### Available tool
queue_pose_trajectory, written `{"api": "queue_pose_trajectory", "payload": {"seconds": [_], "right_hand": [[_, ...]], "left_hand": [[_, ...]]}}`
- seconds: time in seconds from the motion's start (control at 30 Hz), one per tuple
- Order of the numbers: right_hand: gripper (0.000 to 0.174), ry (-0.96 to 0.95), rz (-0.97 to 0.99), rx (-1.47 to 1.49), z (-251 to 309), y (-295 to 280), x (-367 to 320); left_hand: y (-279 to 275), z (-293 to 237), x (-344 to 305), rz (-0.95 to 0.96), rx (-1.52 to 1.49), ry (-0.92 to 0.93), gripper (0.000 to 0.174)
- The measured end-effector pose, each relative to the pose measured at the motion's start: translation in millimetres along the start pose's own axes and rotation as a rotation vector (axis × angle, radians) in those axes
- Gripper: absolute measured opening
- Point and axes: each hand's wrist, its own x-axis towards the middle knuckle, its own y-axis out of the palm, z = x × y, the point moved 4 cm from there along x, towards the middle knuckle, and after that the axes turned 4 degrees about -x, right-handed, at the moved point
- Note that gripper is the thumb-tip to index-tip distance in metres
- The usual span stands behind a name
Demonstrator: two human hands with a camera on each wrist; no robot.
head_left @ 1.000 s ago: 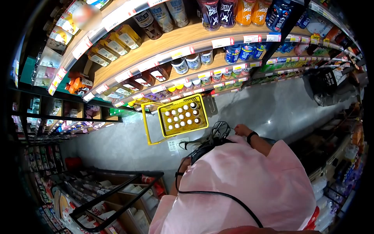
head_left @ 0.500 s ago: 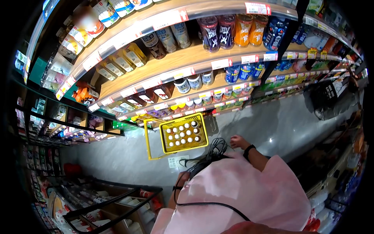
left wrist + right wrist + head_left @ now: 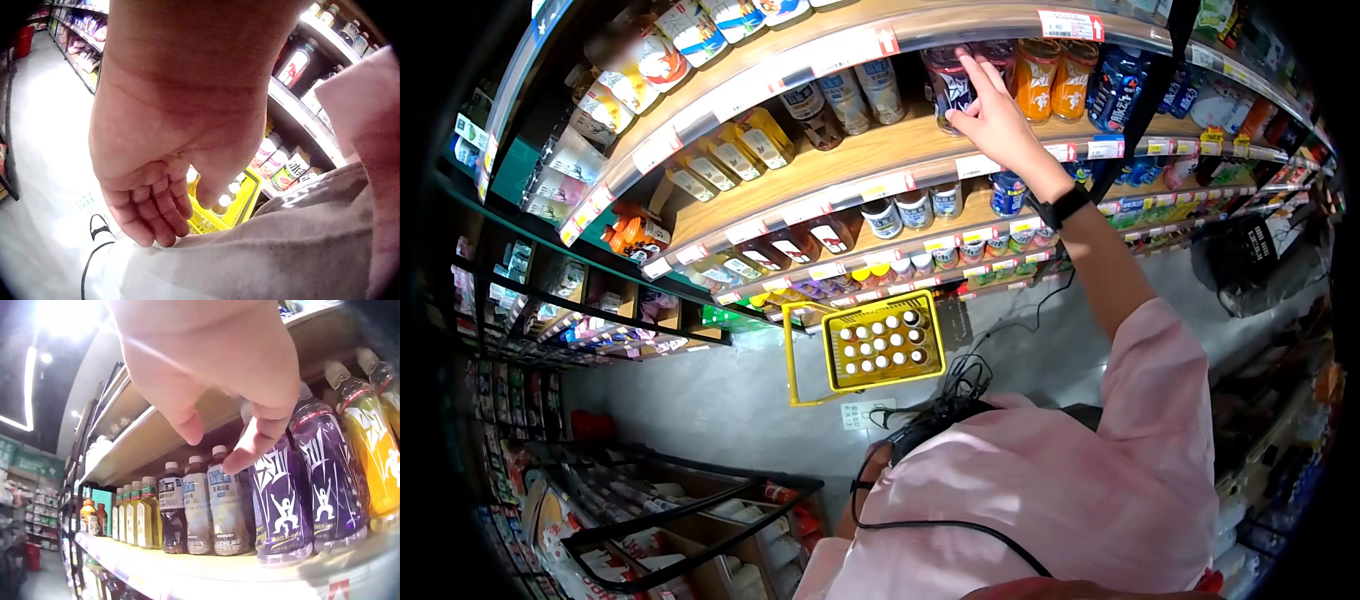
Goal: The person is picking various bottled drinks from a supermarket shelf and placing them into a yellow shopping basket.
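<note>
My right hand is raised to the shelf, in front of two purple drink bottles. In the right wrist view its thumb and fingers are spread apart near the left purple bottle's top, and the fingers partly hide that bottle's neck. Milky tea-like bottles stand just left of it, and orange drink bottles to its right. My left hand hangs beside the trouser leg with loosely curled fingers and holds nothing. Beyond it shows the yellow basket.
The yellow basket, its handle to the left, stands on the floor with several white-capped bottles inside. Lower shelves hold cans and bottles. A black cable runs across the pink shirt. A black bag is at the far right.
My right hand has risen from beside the body up to the purple bottles on the shelf. The left hand stays low. The head view has shifted slightly.
</note>
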Motion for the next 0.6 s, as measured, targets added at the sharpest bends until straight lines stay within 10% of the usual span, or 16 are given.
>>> {"api": "queue_pose_trajectory", "payload": {"seconds": [0.2,0.6], "right_hand": [[0.063,-0.029,0.076,-0.582,11.8,-0.9,37.9],[0.053,-0.096,0.096,-0.628,4.2,10.6,61.4]], "left_hand": [[7.6,12.2,5.5,0.011,0.082,0.032,0.025],[3.2,27.6,-3.4,0.0,0.068,-0.013,0.025]]}}
